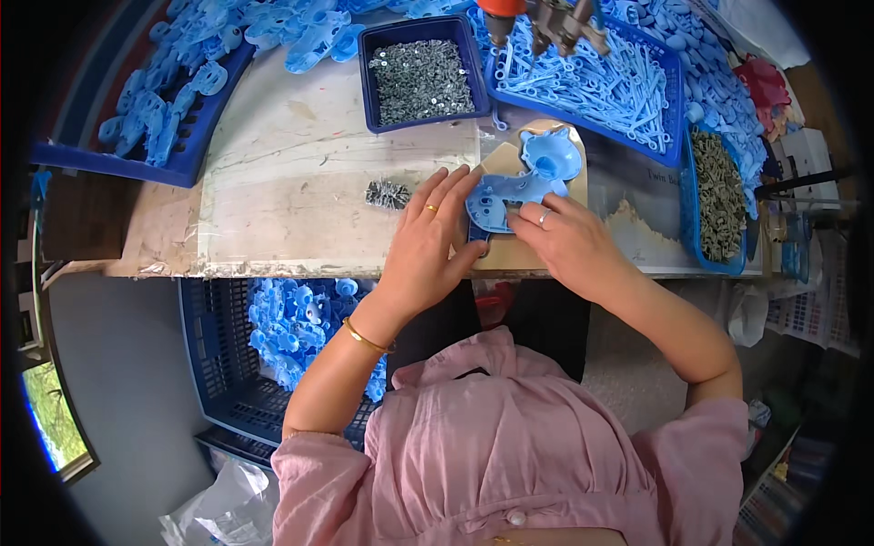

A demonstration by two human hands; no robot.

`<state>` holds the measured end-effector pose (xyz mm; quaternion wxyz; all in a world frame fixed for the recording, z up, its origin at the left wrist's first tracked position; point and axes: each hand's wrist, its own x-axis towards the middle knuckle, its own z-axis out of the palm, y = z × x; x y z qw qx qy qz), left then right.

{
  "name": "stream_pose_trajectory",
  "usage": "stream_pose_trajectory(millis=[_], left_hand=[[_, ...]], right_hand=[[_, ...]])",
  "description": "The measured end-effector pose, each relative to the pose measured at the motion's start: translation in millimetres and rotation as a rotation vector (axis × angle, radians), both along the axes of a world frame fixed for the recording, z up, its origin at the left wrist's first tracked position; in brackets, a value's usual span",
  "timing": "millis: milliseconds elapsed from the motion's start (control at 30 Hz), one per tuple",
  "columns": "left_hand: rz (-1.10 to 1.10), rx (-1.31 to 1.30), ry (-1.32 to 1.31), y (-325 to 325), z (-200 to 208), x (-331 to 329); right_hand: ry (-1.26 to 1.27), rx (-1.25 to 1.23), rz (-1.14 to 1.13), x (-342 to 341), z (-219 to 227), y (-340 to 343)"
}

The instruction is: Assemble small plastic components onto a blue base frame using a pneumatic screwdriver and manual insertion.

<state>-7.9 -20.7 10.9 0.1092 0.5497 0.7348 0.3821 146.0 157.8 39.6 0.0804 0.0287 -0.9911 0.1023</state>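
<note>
A light-blue moulded plastic shell (521, 188), with a round cup at its far end, lies on a tan board (572, 155) near the table's front edge. My left hand (432, 238) grips its left end, fingers along the side and thumb toward the near edge. Beside that thumb is a dark blue piece (478, 238), mostly covered. My right hand (575, 246) bends its fingers onto the shell's near right edge; its thumb and anything small under the fingertips are hidden. A small heap of metal screws (387, 194) lies left of my left hand.
A dark blue tray of small metal parts (421, 84) stands behind. Right of it are a basket of light-blue rods (583, 86) and a bin of brownish pieces (717, 196). A tool head (546, 23) hangs above. A crate (214, 364) of blue parts stands below.
</note>
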Motion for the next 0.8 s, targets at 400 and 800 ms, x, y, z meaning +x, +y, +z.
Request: stream_pose_trajectory(millis=[400, 800], left_hand=[[-0.011, -0.036, -0.058, 3, 1, -4], [0.035, -0.098, -0.013, 2, 22, 3]], right_hand=[[-0.062, 0.111, 0.101, -4, 1, 7], [0.275, -0.202, -0.375, -30, 1, 130]])
